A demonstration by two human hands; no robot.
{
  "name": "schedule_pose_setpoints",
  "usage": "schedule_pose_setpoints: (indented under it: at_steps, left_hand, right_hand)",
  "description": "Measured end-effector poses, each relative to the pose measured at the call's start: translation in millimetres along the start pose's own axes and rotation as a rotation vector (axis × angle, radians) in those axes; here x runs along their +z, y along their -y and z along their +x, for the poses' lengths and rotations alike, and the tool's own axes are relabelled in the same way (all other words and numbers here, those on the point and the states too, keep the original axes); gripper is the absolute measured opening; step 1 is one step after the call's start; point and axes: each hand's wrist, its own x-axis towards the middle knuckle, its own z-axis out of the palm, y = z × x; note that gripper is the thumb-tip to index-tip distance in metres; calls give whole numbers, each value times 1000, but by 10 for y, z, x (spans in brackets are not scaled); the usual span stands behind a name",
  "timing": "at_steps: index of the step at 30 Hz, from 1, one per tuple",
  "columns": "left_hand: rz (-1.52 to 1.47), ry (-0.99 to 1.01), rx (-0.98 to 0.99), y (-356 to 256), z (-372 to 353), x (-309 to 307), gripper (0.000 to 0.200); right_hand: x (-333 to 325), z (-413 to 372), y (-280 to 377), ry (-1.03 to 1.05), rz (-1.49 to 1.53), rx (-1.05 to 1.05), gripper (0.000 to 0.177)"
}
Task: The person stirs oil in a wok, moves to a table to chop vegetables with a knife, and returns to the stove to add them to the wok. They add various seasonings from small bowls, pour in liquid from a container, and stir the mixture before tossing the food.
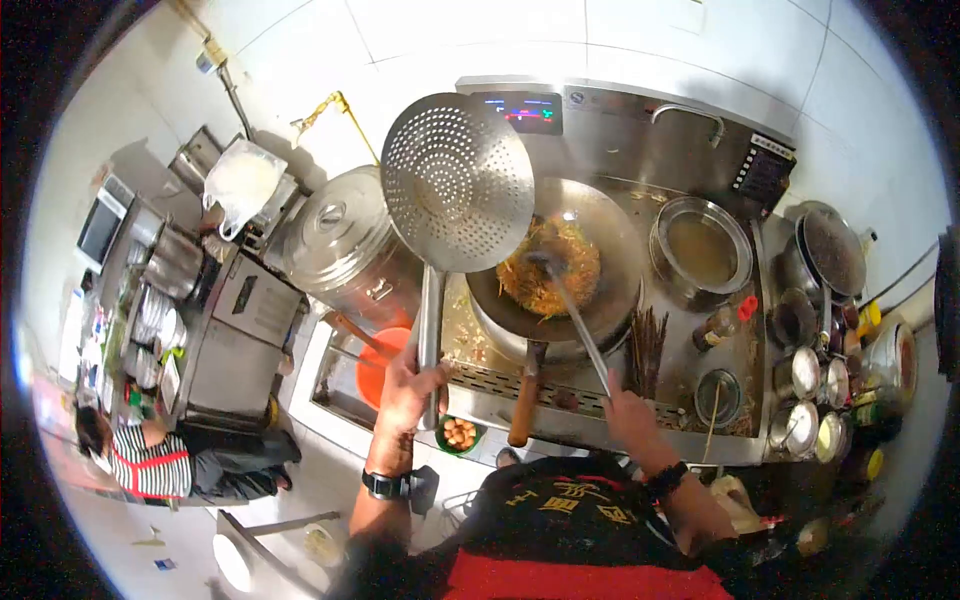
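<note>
My left hand (408, 388) is wrapped round the steel handle of a large perforated strainer ladle (458, 180), raised to the left of the wok with its bowl up. In my right hand (640, 425) is the long handle of a cooking ladle (580, 320); its head rests in the food. The wok (615, 270) sits on the burner, its wooden handle toward me. Brown shredded food (560, 275) lies at its bottom, partly covered by the ladle head. My fingers on both handles are closed.
A lidded steel pot (340, 225) and an orange bucket (378, 365) stand left. Right are a pot of liquid (702, 250), a bamboo brush (650, 350) and several seasoning containers (798, 375). A bowl of eggs (458, 434) is below. Another person (150, 460) sits at far left.
</note>
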Motion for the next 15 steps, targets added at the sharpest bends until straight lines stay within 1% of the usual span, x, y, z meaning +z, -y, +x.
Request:
schedule_pose_setpoints:
  at_steps: [2, 4, 5, 6, 8, 9, 10, 11, 12, 13, 14, 15]
  left_hand:
    - [12, -5, -22, -59, -34, -1, 19]
    - [21, -14, -57, -173, -83, 43, 20]
    - [40, 9, -51, -187, -79, 46, 25]
    - [63, 33, -50, -207, -84, 56, 30]
    - [62, 68, -60, -268, -47, 186, 32]
    - [43, 95, -63, -299, -22, 275, 34]
    - [50, 107, -64, -345, -7, 412, 34]
    - [14, 120, -84, -407, 13, 570, 35]
    - [-18, 139, -104, -455, 54, 698, 35]
    - [-65, 213, -107, -458, 126, 803, 35]
    - [-18, 198, -124, -536, 149, 991, 35]
    - [-22, 284, -151, -559, 239, 1116, 37]
  right_hand:
    - [-76, -202, -56, 48, 79, -154, 58]
    - [-278, -377, -328, 73, 56, -148, 58]
    - [-416, -449, -370, 102, 24, -158, 58]
    - [-519, -473, -343, 108, 40, -149, 58]
    - [-819, -306, -158, 173, -90, 11, 55]
    - [-717, -184, -87, 168, -80, 22, 55]
    - [-496, -7, -37, 111, 15, 46, 56]
    - [-325, 125, -52, 53, 108, 67, 57]
    - [-215, 166, -115, 42, 116, 80, 57]
    - [-123, 168, -188, 135, 159, 14, 57]
    - [-138, 151, -280, 216, 200, -40, 56]
    - [-194, 84, -442, 171, 200, 12, 56]
